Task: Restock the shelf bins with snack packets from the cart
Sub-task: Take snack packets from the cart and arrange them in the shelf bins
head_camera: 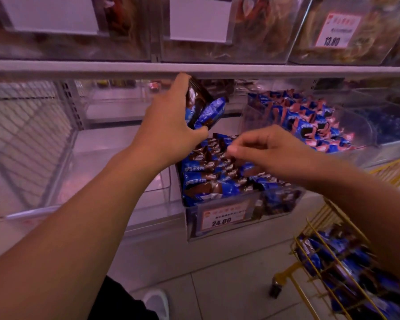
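Up under the shelf edge, my left hand (pixel 169 116) grips a bunch of blue-and-brown snack packets (pixel 204 107), while my right hand (pixel 263 151), fingers (pixel 236 150) curled, pinches at packets heaped in the clear bin (pixel 219 218); the yellow cart (pixel 328 266) stands lower right.

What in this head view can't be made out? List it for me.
- Right hand: whether its curled fingers pinch a packet in the clear plastic bin of blue-and-brown packets; its own fingers hide this.
- Left hand: how many blue-and-brown snack packets it holds; the palm covers them.
- Yellow wire cart: cut off by the right edge.
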